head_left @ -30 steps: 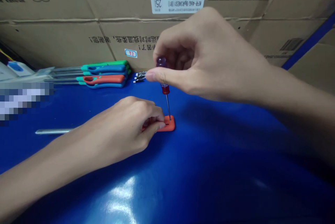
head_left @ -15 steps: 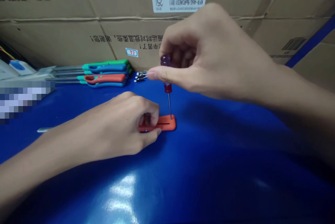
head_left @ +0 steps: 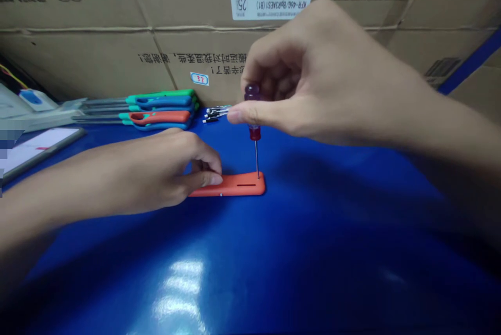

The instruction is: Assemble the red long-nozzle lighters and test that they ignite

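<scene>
The right hand pinches a little screwdriver between the thumb and the other fingers. The screwdriver has a purple handle with a red part below it, and the thumb covers some of the handle. Its thin metal stick points almost straight down, and the tip meets the top of a long, flat orange piece close to its right end. I cannot tell if the tip goes into a hole there.

The orange piece lies flat on the blue table. Its long side runs left to right, and it has a thin dark slot near the right end. The left hand holds the left end of the piece, with the fingers bent around it and the thumb on top. Those fingers hide part of that end.

Behind the hands, a row of tools with green, blue and orange handles lies on the table. Just past the right thumb is a small bunch of shiny metal bits, too small to make out well. Big cardboard boxes stand at the back of the table.
</scene>
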`<state>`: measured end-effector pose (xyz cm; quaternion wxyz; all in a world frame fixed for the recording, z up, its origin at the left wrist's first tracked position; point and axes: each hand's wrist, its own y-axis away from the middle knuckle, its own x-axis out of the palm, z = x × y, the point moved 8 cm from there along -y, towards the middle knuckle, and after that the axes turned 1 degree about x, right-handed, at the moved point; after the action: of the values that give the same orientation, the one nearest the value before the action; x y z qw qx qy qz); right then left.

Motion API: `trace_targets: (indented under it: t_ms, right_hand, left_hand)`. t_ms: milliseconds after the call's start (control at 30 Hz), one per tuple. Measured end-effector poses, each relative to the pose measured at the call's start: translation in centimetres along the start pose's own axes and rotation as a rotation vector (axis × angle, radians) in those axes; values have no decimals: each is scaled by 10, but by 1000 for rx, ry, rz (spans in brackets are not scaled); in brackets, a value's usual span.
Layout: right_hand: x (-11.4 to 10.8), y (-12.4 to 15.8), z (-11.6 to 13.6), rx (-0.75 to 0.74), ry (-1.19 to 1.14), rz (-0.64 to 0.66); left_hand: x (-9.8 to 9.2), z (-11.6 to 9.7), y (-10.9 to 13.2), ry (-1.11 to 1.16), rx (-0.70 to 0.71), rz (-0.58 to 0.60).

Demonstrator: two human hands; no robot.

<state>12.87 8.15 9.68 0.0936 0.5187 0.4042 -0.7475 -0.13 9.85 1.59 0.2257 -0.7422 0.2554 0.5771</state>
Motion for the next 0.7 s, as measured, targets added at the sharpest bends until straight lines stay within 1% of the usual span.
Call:
trace_targets:
  t_ms: [67, 100, 300, 367, 500, 600, 700]
  right_hand:
    - [-2, 0, 2, -26, -12, 39]
    - [-3, 1, 3, -43, -18, 54]
    - [-5, 2, 5, -88, -55, 159]
    - [-5, 3, 5, -90, -45, 167]
    - [-6, 2, 2, -68, 43, 104]
    - [-3, 1, -2, -5, 87, 59]
    - [1, -1, -5, 45, 85, 20]
  left_hand:
    - [8, -4, -1, -9, 18, 130]
    - [10, -6, -1, -9, 25, 167]
    - [9, -7, -5, 27, 42, 178]
    - [10, -6, -5, 18, 27, 173]
    - [10, -5, -5, 26, 5, 168]
    - [10, -7, -6, 28, 14, 148]
    - [12, -7, -7, 5, 20, 150]
